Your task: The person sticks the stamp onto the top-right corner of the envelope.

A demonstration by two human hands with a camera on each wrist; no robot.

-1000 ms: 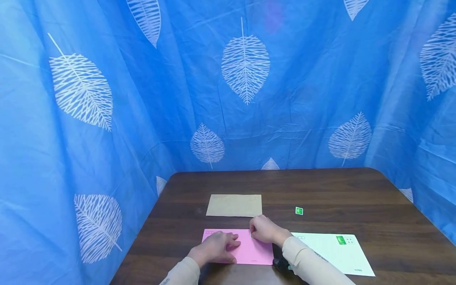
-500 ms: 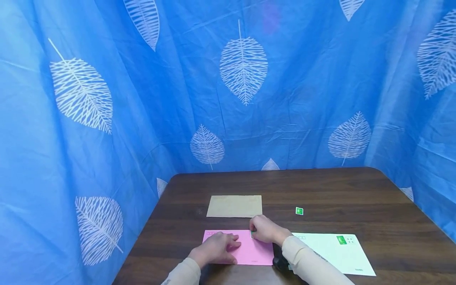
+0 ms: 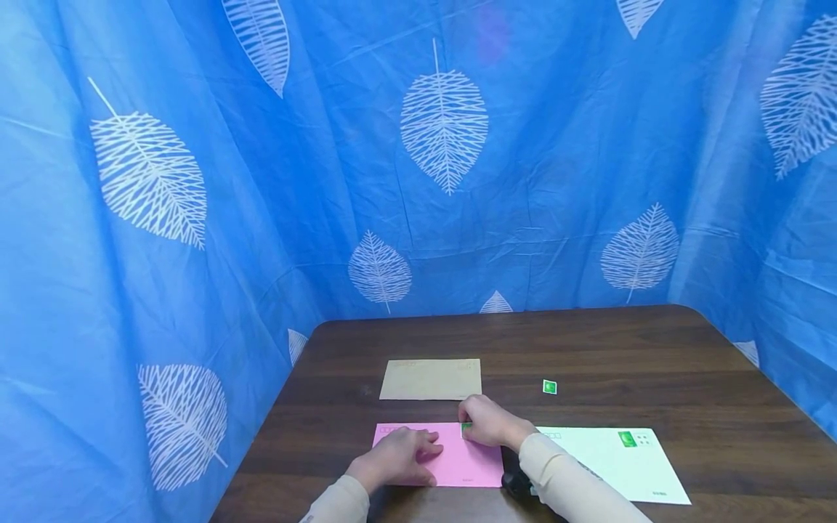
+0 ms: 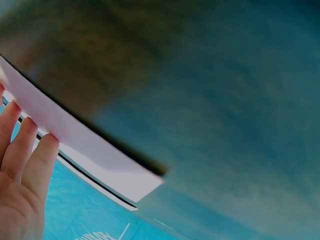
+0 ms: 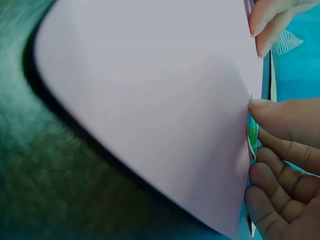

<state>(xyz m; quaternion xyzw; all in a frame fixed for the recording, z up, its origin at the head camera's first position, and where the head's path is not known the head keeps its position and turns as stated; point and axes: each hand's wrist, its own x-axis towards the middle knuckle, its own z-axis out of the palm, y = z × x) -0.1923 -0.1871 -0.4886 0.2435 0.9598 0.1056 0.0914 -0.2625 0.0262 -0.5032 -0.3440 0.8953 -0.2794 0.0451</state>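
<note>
A pink envelope (image 3: pixel 467 466) lies flat near the table's front edge. My left hand (image 3: pixel 399 456) rests on its left half, fingers apart; the left wrist view shows several fingertips (image 4: pixel 47 142) touching the paper. Along the envelope's top edge, right of its middle, my right hand (image 3: pixel 490 421) pinches a green postage stamp (image 3: pixel 466 430). In the right wrist view, the stamp (image 5: pixel 252 131) is between the thumb (image 5: pixel 285 115) and the curled fingers, tilted up from the paper. Part of it is hidden by the hand.
A white envelope (image 3: pixel 621 472) bearing a green stamp (image 3: pixel 628 439) lies on the right, partly under my right sleeve. A brown envelope (image 3: pixel 431 379) lies behind the pink one. Another loose green stamp (image 3: pixel 549 387) is right of it. A small black object (image 3: pixel 515 482) sits beside my right forearm.
Slightly more of the green stamp shows beside my right fingers than a second ago. Both hands stay nearly in place; the view has shifted a little.
</note>
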